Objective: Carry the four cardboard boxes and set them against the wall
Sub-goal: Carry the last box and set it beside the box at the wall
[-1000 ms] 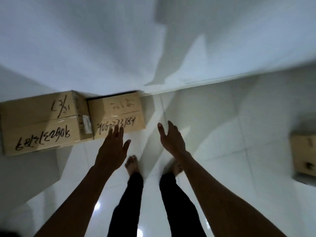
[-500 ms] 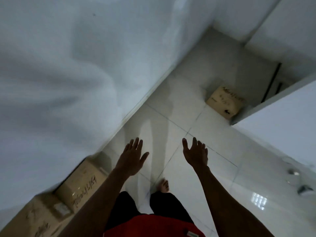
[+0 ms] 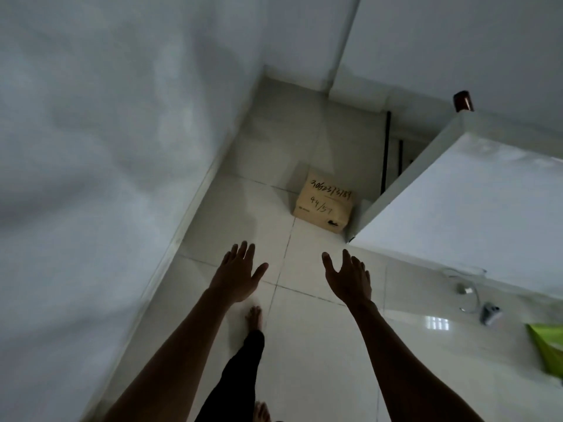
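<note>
One cardboard box with black handwritten numbers sits on the tiled floor ahead, beside the corner of a white partition. My left hand and my right hand are stretched out in front of me, palms down, fingers spread, holding nothing. Both hands are well short of the box, which lies beyond and between them. The white wall runs along my left. No other cardboard boxes are in view.
A white partition juts in from the right, next to the box. A cable and a small grey device lie on the floor at right, near a green object. My bare feet stand on pale glossy tiles.
My view has swung right, away from the two boxes at the wall, which have left the frame. The single box ahead has come closer. Both hands stay empty.
</note>
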`<action>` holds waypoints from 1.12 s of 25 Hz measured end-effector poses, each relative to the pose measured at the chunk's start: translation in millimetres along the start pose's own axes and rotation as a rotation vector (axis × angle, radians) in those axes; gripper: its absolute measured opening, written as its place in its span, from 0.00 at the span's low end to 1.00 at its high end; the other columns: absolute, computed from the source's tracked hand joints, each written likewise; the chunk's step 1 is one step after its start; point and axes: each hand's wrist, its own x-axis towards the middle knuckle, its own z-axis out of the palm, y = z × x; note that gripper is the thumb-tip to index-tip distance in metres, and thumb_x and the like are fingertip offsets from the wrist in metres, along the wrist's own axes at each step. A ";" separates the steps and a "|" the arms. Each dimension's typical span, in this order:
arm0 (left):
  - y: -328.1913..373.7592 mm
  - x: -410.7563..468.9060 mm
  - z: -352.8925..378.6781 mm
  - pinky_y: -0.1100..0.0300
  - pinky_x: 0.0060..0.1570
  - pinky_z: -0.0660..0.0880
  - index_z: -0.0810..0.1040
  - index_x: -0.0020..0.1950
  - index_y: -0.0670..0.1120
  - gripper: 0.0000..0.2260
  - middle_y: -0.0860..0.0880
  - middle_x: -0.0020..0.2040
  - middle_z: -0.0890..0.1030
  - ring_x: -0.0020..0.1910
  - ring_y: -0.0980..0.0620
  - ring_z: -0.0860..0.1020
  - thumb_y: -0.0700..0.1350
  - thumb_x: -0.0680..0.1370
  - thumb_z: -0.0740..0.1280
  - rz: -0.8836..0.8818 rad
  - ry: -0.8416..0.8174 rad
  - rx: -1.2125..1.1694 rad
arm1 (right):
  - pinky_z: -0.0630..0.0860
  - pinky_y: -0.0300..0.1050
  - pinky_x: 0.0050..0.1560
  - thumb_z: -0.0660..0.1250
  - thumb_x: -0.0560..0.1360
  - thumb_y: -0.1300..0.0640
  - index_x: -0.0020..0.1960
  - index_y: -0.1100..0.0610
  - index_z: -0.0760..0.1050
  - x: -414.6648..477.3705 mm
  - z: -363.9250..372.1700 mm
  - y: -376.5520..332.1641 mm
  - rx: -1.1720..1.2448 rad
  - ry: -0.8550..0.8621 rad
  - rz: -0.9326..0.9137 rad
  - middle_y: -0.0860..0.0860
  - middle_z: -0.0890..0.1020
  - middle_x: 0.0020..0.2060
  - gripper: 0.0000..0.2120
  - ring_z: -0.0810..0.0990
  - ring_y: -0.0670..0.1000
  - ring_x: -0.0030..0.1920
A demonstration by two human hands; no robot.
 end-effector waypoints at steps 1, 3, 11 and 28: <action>5.3 32.3 -8.0 0.51 0.77 0.47 0.48 0.79 0.44 0.32 0.42 0.80 0.49 0.79 0.43 0.47 0.61 0.81 0.48 0.004 -0.018 -0.004 | 0.62 0.59 0.74 0.50 0.77 0.30 0.79 0.56 0.60 26.4 -8.0 -4.6 0.022 0.000 0.026 0.59 0.70 0.74 0.40 0.66 0.61 0.75; 13.2 90.7 -16.7 0.50 0.77 0.48 0.48 0.79 0.44 0.33 0.42 0.80 0.50 0.79 0.43 0.48 0.62 0.80 0.48 0.010 -0.033 0.001 | 0.65 0.58 0.74 0.51 0.77 0.29 0.80 0.56 0.59 73.7 -17.3 -10.4 0.058 -0.011 0.075 0.59 0.70 0.75 0.41 0.67 0.60 0.75; 27.9 361.5 25.1 0.48 0.76 0.50 0.47 0.79 0.45 0.33 0.42 0.80 0.50 0.79 0.42 0.49 0.62 0.80 0.49 -0.033 -0.164 -0.027 | 0.70 0.58 0.67 0.59 0.74 0.29 0.79 0.55 0.59 326.9 18.7 3.8 0.263 -0.092 0.296 0.59 0.71 0.73 0.44 0.70 0.61 0.72; -7.4 798.2 325.3 0.40 0.60 0.76 0.62 0.73 0.43 0.34 0.42 0.67 0.74 0.65 0.39 0.75 0.55 0.73 0.72 -0.364 -0.156 -0.659 | 0.78 0.57 0.58 0.73 0.68 0.35 0.73 0.55 0.67 734.7 269.0 189.4 0.695 -0.043 0.626 0.50 0.76 0.60 0.41 0.78 0.57 0.57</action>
